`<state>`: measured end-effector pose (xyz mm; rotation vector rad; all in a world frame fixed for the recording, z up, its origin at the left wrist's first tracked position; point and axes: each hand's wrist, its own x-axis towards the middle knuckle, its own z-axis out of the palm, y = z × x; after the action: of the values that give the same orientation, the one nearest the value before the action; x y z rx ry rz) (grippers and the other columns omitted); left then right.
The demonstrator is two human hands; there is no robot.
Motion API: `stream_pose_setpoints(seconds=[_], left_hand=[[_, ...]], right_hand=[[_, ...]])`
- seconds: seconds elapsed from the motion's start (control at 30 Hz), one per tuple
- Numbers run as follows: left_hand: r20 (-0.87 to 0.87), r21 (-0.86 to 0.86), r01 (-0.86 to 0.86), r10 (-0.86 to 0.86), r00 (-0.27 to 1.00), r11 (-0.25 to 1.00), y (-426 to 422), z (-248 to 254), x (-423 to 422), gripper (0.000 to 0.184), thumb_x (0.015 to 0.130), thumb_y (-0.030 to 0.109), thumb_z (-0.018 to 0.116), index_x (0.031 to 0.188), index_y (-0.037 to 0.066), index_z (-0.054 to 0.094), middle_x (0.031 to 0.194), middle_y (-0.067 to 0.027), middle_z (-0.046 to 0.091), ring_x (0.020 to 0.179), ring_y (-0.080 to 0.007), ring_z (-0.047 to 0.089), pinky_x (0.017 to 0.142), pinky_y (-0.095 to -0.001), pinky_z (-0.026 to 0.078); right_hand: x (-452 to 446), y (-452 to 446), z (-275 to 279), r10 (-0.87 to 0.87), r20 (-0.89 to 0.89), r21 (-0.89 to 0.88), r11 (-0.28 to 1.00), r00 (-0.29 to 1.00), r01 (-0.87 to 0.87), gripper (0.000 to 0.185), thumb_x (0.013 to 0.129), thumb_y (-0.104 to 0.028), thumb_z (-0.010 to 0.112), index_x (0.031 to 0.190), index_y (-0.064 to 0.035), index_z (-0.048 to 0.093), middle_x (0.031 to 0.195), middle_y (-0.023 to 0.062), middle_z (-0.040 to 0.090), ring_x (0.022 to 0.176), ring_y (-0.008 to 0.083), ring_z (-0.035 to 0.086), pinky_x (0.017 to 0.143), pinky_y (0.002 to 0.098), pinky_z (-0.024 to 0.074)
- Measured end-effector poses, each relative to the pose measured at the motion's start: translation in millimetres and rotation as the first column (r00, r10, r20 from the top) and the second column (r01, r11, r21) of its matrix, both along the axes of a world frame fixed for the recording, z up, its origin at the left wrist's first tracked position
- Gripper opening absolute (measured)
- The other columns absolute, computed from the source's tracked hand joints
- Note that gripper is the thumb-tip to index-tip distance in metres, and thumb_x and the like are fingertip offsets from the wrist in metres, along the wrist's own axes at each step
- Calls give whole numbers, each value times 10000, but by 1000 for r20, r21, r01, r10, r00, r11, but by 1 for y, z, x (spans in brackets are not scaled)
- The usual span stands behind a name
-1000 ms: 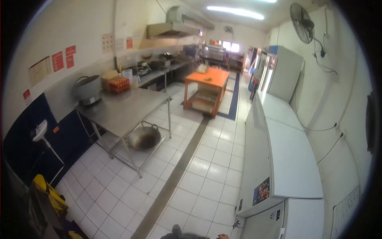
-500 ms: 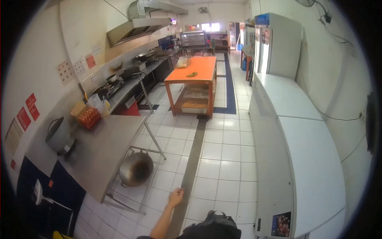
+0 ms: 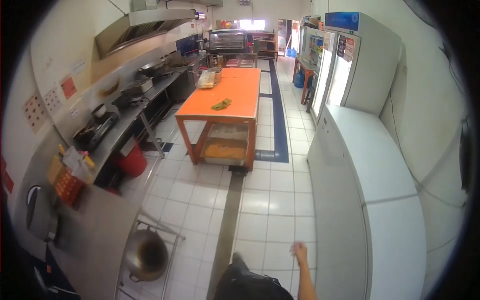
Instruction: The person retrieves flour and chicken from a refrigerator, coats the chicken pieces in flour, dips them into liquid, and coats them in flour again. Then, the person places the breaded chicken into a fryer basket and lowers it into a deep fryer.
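My right hand (image 3: pixel 300 253) hangs low beside my body at the bottom of the head view. Its fingers are loosely bent and slightly apart, with nothing seen in them. It is nearest to the side of the long white chest freezer (image 3: pixel 337 210), without touching it. My left hand is out of view. Ahead stands an orange-topped table (image 3: pixel 235 87) with a green cloth-like bundle (image 3: pixel 221 104) and a clear container (image 3: pixel 206 80) on top. Trays (image 3: pixel 225 151) sit on its lower shelf.
At the left, a steel table (image 3: pixel 100 230) holds an egg tray (image 3: pixel 70 187); a large wok (image 3: pixel 146 255) rests beneath. Stoves (image 3: pixel 102 127) line the left wall, with a red bucket (image 3: pixel 132 159) below. An upright fridge (image 3: pixel 362 70) stands at the right. The tiled aisle (image 3: pixel 270 200) runs between.
My view has moved forward, so the orange table and fridge look nearer. My left hand has swung out of view, and my right hand has come into view.
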<state>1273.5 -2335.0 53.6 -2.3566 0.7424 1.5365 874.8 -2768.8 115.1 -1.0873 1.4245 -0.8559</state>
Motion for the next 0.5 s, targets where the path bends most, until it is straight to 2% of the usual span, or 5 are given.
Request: stream_pose_setpoints(seconds=[0.13, 0.2, 0.3, 0.4, 0.5], left_hand=[[78, -206, 273, -262, 962, 940, -275, -33, 95, 425, 852, 408, 486, 951, 52, 698, 1052, -233, 669, 1006, -361, 638, 854, -485, 494], [423, -605, 485, -261, 868, 632, -442, -43, 137, 454, 954, 341, 354, 1074, 27, 659, 1059, -242, 652, 1022, -412, 610, 917, -520, 456], [117, -828, 55, 75, 990, 558, -696, 60, 151, 348, 946, 341, 501, 1068, 50, 648, 961, -203, 682, 918, -399, 640, 795, -472, 502], [-38, -963, -36, -1, 999, 266, -861, 152, 138, 273, 951, 260, 531, 1069, 42, 644, 836, -128, 693, 761, -273, 670, 679, -380, 507], [-110, -972, -105, -12, 994, 210, -964, 188, 109, 227, 951, 211, 546, 1065, 41, 644, 831, -97, 695, 732, -189, 659, 655, -321, 500]], right_hand=[[-22, 17, -52, -211, -63, 391, 894, 975, 218, 208, 925, -211, 523, 1005, -28, 581, 844, 119, 663, 671, 190, 653, 510, 325, 515], [-49, 53, -106, -360, -109, 636, 691, 927, 343, 192, 887, -156, 476, 991, -37, 585, 815, 121, 645, 688, 231, 654, 533, 399, 535], [-55, 53, -75, -228, -373, 766, 471, 899, 438, 245, 874, -172, 522, 1041, 4, 562, 800, 174, 615, 614, 313, 634, 494, 412, 518], [-53, -14, -72, -318, -403, 802, 329, 858, 499, 243, 872, -168, 521, 1034, 10, 559, 801, 179, 610, 612, 318, 631, 491, 417, 513], [-50, -143, -86, -411, -380, 778, 343, 829, 526, 241, 870, -164, 521, 1027, 16, 556, 802, 184, 605, 610, 324, 627, 488, 421, 509]])
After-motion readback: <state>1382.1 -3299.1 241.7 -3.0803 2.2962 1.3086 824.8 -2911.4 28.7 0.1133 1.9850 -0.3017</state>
